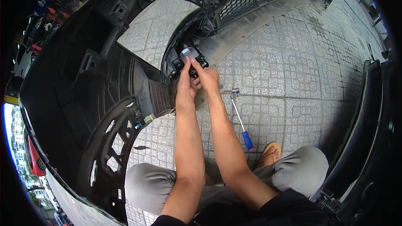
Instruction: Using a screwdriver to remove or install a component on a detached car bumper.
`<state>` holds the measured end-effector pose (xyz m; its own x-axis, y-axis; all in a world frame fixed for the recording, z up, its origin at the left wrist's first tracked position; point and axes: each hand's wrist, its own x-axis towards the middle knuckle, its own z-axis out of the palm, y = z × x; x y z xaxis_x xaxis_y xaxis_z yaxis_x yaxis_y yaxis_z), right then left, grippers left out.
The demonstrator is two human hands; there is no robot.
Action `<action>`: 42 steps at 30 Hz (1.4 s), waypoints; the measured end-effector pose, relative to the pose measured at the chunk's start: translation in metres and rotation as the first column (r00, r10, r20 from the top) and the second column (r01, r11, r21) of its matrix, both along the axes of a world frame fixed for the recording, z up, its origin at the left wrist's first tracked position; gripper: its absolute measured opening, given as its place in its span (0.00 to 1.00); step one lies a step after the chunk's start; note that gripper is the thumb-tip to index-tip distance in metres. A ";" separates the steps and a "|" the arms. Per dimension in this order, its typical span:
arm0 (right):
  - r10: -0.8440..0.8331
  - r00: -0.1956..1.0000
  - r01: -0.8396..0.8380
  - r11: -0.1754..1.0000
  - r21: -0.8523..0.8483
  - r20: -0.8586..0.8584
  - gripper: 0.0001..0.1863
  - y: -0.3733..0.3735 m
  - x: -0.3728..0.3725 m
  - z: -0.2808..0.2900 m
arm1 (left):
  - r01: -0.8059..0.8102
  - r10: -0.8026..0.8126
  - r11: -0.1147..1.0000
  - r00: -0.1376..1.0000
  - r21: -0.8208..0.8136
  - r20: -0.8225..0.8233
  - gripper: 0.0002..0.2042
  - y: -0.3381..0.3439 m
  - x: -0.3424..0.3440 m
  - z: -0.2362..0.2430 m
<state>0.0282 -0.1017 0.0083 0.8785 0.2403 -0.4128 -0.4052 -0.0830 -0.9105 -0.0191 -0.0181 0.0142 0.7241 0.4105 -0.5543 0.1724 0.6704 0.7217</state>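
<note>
My left hand (185, 78) and my right hand (205, 75) are together on a dark lamp-like housing (190, 53) set in a black car bumper (54, 100), both thumbs against its front, fingers curled at it and partly hidden. Just below and right of my hands, a short metal tool (234, 91) lies on the grey paving tiles (293, 62), beside a screwdriver (248, 141) with a blue handle.
The bumper continues across the top with a honeycomb grille (243, 4). Another long black panel (364, 121) stands at the right. My bent knees and sandalled foot (270, 154) are at the bottom. A red car (31, 150) shows at the far left.
</note>
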 end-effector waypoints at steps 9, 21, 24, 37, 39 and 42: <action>-0.250 0.968 0.250 0.965 0.074 -0.006 0.28 0.017 -0.012 -0.004 | -0.213 0.213 0.977 0.977 0.010 0.026 0.31 -0.011 0.014 -0.017; -0.378 0.923 0.385 0.889 0.249 -0.077 0.29 0.028 -0.015 -0.019 | -0.195 0.202 0.976 0.977 -0.097 0.067 0.23 -0.023 0.003 0.019; -0.386 0.920 0.390 0.890 0.238 -0.065 0.29 0.030 -0.018 -0.016 | -0.222 0.227 0.971 0.972 -0.093 0.054 0.22 -0.016 0.003 0.012; -0.228 0.973 0.210 0.947 0.243 0.047 0.25 -0.009 -0.030 -0.021 | -0.164 0.166 0.984 0.986 0.065 -0.029 0.37 -0.023 0.003 -0.001; -0.499 0.837 0.455 0.863 0.221 0.223 0.23 -0.029 -0.032 -0.031 | -0.089 0.100 0.982 0.993 0.167 -0.058 0.41 -0.030 0.002 -0.002; -0.480 0.836 0.490 0.871 0.029 0.266 0.24 -0.071 -0.035 -0.048 | -0.145 0.247 0.879 0.953 0.453 -0.174 0.37 -0.036 -0.010 -0.008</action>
